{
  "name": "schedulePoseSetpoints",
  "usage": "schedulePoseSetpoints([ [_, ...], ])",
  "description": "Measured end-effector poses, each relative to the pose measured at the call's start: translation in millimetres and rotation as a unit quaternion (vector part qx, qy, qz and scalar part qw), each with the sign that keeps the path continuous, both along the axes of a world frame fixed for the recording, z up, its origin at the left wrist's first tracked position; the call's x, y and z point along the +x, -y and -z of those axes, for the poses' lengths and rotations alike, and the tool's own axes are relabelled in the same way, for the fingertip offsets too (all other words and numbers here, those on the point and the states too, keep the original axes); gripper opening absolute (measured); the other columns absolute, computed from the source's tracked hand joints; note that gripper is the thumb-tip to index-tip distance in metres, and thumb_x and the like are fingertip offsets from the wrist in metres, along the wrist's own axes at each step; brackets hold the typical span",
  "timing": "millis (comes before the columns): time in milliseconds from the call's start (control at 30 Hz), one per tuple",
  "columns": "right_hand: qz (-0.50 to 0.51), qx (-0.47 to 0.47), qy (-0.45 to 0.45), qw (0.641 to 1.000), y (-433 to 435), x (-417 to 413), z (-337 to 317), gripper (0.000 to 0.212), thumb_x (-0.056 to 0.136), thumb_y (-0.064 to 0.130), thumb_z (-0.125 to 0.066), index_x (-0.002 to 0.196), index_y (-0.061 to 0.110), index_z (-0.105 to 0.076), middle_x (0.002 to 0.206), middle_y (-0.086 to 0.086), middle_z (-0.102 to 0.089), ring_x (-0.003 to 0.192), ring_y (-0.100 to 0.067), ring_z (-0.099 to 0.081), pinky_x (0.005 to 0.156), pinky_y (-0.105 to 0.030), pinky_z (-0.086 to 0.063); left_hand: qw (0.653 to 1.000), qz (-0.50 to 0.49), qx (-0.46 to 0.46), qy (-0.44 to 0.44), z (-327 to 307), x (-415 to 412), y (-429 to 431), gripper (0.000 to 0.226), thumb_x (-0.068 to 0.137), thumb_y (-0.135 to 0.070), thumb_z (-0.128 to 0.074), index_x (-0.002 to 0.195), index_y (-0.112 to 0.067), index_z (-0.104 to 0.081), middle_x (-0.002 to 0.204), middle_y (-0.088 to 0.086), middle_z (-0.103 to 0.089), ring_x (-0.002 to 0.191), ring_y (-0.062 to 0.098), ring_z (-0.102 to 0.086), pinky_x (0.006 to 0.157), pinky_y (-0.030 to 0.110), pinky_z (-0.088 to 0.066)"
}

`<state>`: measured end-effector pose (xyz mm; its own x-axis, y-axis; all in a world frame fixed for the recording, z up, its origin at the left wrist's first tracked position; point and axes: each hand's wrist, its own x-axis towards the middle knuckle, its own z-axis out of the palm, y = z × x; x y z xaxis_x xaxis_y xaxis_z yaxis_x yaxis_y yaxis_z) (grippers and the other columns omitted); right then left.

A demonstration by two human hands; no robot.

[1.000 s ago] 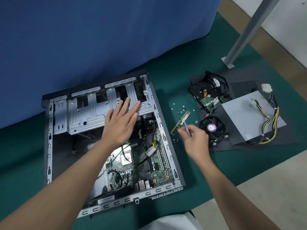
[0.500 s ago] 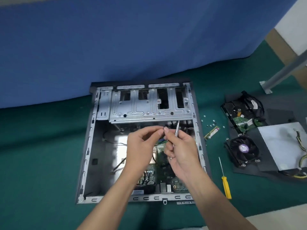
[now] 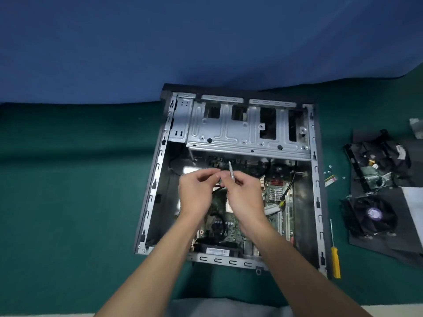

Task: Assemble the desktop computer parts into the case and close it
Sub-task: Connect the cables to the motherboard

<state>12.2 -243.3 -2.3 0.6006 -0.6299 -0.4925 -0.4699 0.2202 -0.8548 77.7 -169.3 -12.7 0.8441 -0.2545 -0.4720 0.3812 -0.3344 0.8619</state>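
The open computer case [image 3: 153,186] lies flat on the green mat, its silver drive cage [image 3: 247,131] at the far end and the motherboard [image 3: 277,195] inside. Both hands hover over the motherboard. My right hand [image 3: 245,197] pinches a thin silver tube [image 3: 231,170] that points up and away. My left hand [image 3: 196,193] has its fingertips curled toward the tube's lower end; whether they touch it is unclear. To the right of the case lie a RAM stick [image 3: 331,180], a CPU cooler fan [image 3: 370,213] and a hard drive [image 3: 375,163].
A yellow-handled screwdriver [image 3: 335,259] lies just right of the case. Several small screws [image 3: 329,171] sit near the RAM stick. A black mat [image 3: 396,243] holds the fan and drive. A blue cloth backdrop [image 3: 206,42] rises behind the case.
My left hand left the drive cage and my right hand came from the parts on the right with the silver tube; both now meet over the motherboard. The view shifted left.
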Motion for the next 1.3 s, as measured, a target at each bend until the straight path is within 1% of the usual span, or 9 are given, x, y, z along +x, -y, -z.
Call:
schedulePoseSetpoints([
  [267,-0.062,-0.025,-0.092,0.993,20,7,27,0.015,0.093,0.021,-0.058,0.083,0.022,-0.068,0.067,0.0,-0.064,0.036,0.001,-0.038,0.038,-0.018,-0.029,0.993,-0.07,0.085,-0.041,51,38,15,0.033,0.081,-0.01,-0.075,0.06,-0.034,-0.069,0.064,-0.021,-0.068,0.075,0.004,-0.065,0.07,0.017,-0.047],
  [400,-0.124,-0.062,-0.11,0.984,29,9,34,0.022,0.095,0.021,-0.056,0.079,0.01,-0.066,0.051,0.005,-0.05,0.032,-0.001,-0.033,0.036,-0.015,-0.024,0.987,-0.118,0.089,-0.069,73,47,29,0.03,0.082,0.0,-0.066,0.07,-0.026,-0.073,0.075,-0.006,-0.073,0.066,0.007,-0.061,0.055,0.011,-0.044],
  [600,-0.174,-0.108,-0.124,0.971,43,16,45,0.028,0.095,0.022,-0.055,0.076,0.003,-0.065,0.041,0.011,-0.039,0.034,-0.004,-0.033,0.036,-0.014,-0.022,0.974,-0.174,0.127,-0.073,82,51,46,0.028,0.085,-0.001,-0.06,0.081,-0.022,-0.078,0.061,-0.019,-0.059,0.056,-0.003,-0.052,0.038,0.0,-0.029],
  [800,-0.191,-0.114,-0.13,0.966,46,15,50,0.029,0.094,0.023,-0.053,0.078,0.001,-0.064,0.049,0.005,-0.044,0.037,-0.005,-0.032,0.038,-0.015,-0.022,0.968,-0.174,0.158,-0.088,87,51,49,0.026,0.084,-0.01,-0.065,0.068,-0.028,-0.073,0.047,-0.026,-0.046,0.056,-0.003,-0.046,0.042,-0.002,-0.028],
  [900,-0.194,-0.117,-0.132,0.965,46,16,50,0.025,0.094,0.025,-0.053,0.077,0.013,-0.066,0.053,0.008,-0.052,0.038,-0.001,-0.039,0.041,-0.013,-0.026,0.967,-0.164,0.175,-0.09,89,52,49,0.016,0.084,-0.017,-0.067,0.081,-0.029,-0.077,0.055,-0.026,-0.047,0.064,0.012,-0.054,0.068,0.014,-0.04],
  [967,-0.202,-0.132,-0.138,0.961,46,17,48,0.026,0.095,0.029,-0.05,0.076,0.017,-0.064,0.051,0.01,-0.049,0.04,-0.001,-0.042,0.043,-0.014,-0.028,0.967,-0.155,0.184,-0.086,90,53,50,0.023,0.083,-0.019,-0.067,0.066,-0.034,-0.072,0.057,-0.024,-0.051,0.074,0.02,-0.059,0.076,0.022,-0.043],
  [1100,-0.233,-0.159,-0.154,0.947,48,23,46,0.028,0.1,0.016,-0.039,0.086,0.0,-0.057,0.059,0.0,-0.046,0.051,-0.014,-0.038,0.046,-0.026,-0.027,0.964,-0.142,0.216,-0.055,89,53,49,0.018,0.082,-0.018,-0.061,0.082,-0.029,-0.075,0.088,-0.002,-0.073,0.077,0.025,-0.055,0.081,0.027,-0.043],
  [1200,-0.279,-0.211,-0.18,0.919,54,27,48,0.024,0.095,-0.003,-0.04,0.073,0.004,-0.046,0.065,-0.003,-0.043,0.068,-0.023,-0.04,0.051,-0.027,-0.021,0.963,-0.137,0.228,-0.054,89,54,49,0.015,0.083,-0.02,-0.06,0.091,-0.022,-0.073,0.105,0.008,-0.07,0.095,0.034,-0.059,0.083,0.031,-0.043],
  [1300,-0.279,-0.246,-0.185,0.909,60,33,55,0.026,0.095,0.003,-0.044,0.07,0.008,-0.048,0.071,-0.005,-0.048,0.082,-0.021,-0.039,0.059,-0.02,-0.019,0.958,-0.107,0.26,-0.051,92,54,49,0.013,0.085,-0.024,-0.058,0.096,-0.018,-0.061,0.118,0.009,-0.063,0.11,0.035,-0.055,0.088,0.033,-0.037],
])
